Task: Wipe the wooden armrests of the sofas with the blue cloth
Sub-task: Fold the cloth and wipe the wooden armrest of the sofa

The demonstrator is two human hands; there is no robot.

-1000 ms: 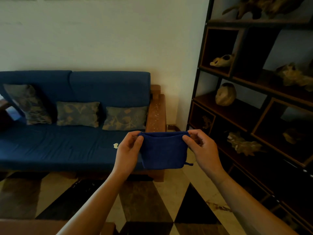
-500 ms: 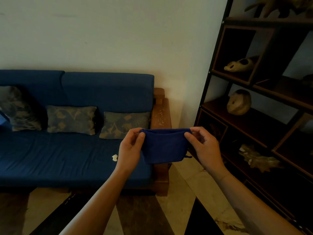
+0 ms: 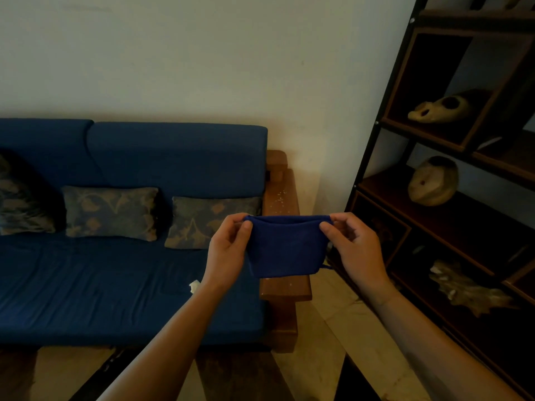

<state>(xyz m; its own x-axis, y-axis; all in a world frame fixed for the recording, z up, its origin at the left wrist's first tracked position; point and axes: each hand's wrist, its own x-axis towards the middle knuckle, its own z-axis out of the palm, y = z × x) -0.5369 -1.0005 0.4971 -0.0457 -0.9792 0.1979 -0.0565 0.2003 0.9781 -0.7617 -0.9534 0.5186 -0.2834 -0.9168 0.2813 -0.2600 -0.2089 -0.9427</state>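
Note:
A folded blue cloth [image 3: 285, 246] hangs in front of me, stretched between both hands. My left hand [image 3: 230, 248] pinches its upper left corner and my right hand [image 3: 354, 247] pinches its upper right corner. Behind and below the cloth runs the sofa's right wooden armrest [image 3: 281, 195], brown and flecked with pale specks; the cloth hides its middle part. The blue sofa [image 3: 124, 256] fills the left half of the view.
Three patterned cushions [image 3: 110, 212] lean on the sofa back, and a small white scrap [image 3: 194, 285] lies on the seat. A dark shelf unit [image 3: 451, 180] with pale carved objects stands close on the right. Patterned floor tiles [image 3: 327, 342] lie between sofa and shelf.
I have come closer to the sofa's right end; the armrest now lies directly behind the cloth. Both hands keep the same hold on the cloth.

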